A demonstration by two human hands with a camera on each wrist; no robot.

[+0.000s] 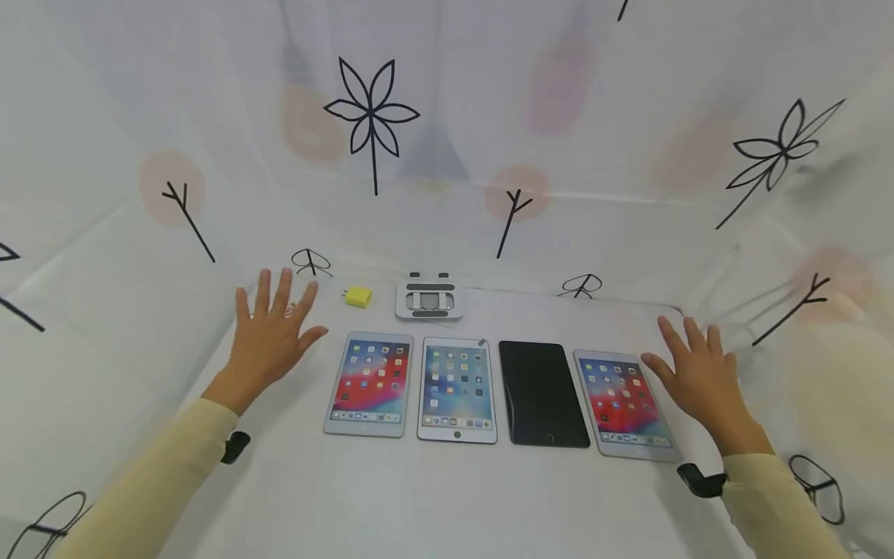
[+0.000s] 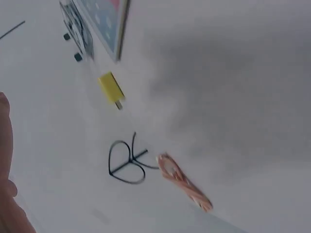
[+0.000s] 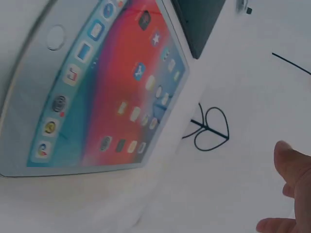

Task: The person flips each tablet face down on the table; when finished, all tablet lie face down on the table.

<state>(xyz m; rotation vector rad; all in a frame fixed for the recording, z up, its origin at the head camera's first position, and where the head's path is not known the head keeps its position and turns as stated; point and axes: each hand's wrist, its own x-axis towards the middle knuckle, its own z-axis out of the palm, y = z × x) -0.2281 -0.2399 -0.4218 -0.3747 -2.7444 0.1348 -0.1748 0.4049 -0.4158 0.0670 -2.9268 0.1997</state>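
My left hand (image 1: 268,345) hovers with fingers spread, left of a white tablet (image 1: 405,387) showing a red and blue screen. My right hand (image 1: 704,382), also spread, is beside the rightmost white tablet (image 1: 628,446), its thumb near the upper right edge; neither hand holds anything. Between these lie a white tablet with a blue screen (image 1: 457,388) and a dark-screened black tablet (image 1: 545,394). A yellow charger plug (image 1: 358,296) lies beyond the left tablet. In the left wrist view a pinkish, twisted bundle (image 2: 184,182), perhaps a cable, lies on the cloth; the head view does not plainly show it.
Behind the tablets sits a white and grey folding stand (image 1: 429,314). White cloth (image 1: 447,505) with plant drawings covers the table and rises as walls at the back and sides. Black wrist mounts (image 1: 701,481) are on both forearms.
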